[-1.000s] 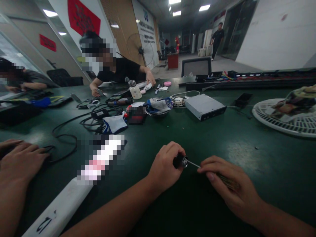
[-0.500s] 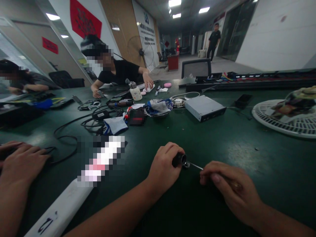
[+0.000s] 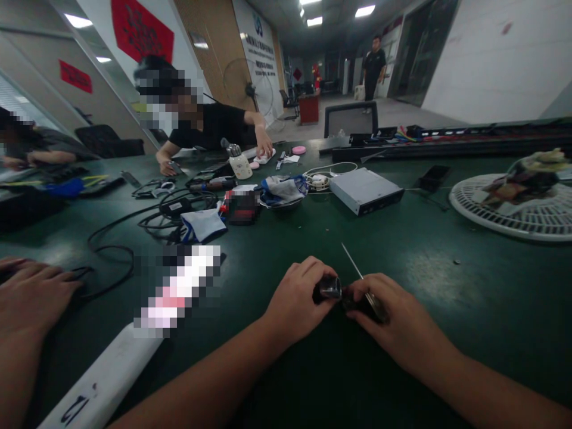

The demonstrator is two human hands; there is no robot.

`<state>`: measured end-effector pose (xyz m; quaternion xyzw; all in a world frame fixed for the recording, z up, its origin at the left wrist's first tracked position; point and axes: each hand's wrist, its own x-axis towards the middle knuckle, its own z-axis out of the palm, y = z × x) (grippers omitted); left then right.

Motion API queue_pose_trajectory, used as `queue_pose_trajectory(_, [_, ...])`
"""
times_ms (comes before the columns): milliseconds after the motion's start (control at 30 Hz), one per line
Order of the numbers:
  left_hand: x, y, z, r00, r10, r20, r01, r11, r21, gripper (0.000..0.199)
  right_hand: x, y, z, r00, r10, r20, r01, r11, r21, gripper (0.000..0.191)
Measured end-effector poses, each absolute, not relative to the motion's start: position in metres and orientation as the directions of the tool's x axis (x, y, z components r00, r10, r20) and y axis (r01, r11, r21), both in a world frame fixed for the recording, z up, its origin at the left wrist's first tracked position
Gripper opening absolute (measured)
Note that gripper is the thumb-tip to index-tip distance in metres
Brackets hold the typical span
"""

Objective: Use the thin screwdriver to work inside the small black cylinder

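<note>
My left hand [image 3: 295, 298] is closed around a short dark cylinder [image 3: 330, 287] with a shiny open end that faces right. Close beside it, my right hand [image 3: 402, 313] is closed on a thin-shafted screwdriver [image 3: 353, 260]. The shaft points up and to the left, away from the cylinder, and the handle rests within the palm. The thumb and fingertips of that same hand meet at a small dark part by the cylinder's end; its kind cannot be made out.
A long white object [image 3: 96, 372], partly pixelated, lies left of my forearm, with a co-worker's hand [image 3: 40, 298] beyond it. Ahead are cables, a cloth [image 3: 203, 225], a grey disc drive [image 3: 366, 190] and a white fan grille [image 3: 500, 208]. Another person [image 3: 210, 128] sits across the table.
The screwdriver's tip has left the cylinder's end and swung upward. My right hand has moved left, its fingertips now at the cylinder. The view has shifted slightly.
</note>
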<state>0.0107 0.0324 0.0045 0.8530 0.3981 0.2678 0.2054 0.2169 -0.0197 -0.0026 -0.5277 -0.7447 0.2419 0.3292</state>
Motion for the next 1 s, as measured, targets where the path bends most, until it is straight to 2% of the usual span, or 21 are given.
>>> queue_pose_trajectory(100, [0.0107, 0.0319, 0.0049, 0.520, 0.795, 0.312, 0.573, -0.596, 0.563, 0.030, 0.2170, -0.0210, -0.0038, -0.231, 0.953, 0.194, 0.655, 0.300, -0.693, 0.011])
queue_pose_trajectory(300, [0.0094, 0.0321, 0.0039, 0.507, 0.800, 0.320, 0.561, -0.588, 0.583, 0.032, 0.2181, -0.0251, -0.0002, -0.158, 0.945, 0.285, 0.501, 0.326, -0.802, 0.013])
queue_pose_trajectory(533, [0.0086, 0.0322, 0.0026, 0.650, 0.691, 0.315, 0.493, -0.699, 0.518, 0.041, 0.2202, -0.0246, -0.0029, -0.026, 0.924, 0.381, 0.451, 0.351, -0.820, 0.022])
queue_pose_trajectory(767, [0.0092, 0.0319, 0.0027, 0.729, 0.601, 0.327, 0.419, -0.770, 0.481, 0.039, 0.2204, -0.0238, -0.0060, -0.058, 0.970, 0.236, 0.354, 0.241, -0.903, 0.023])
queue_pose_trajectory(1000, [0.0084, 0.0316, 0.0027, 0.735, 0.587, 0.341, 0.407, -0.783, 0.471, 0.027, 0.2211, -0.0226, -0.0028, -0.001, 0.988, 0.155, 0.375, 0.144, -0.916, 0.027])
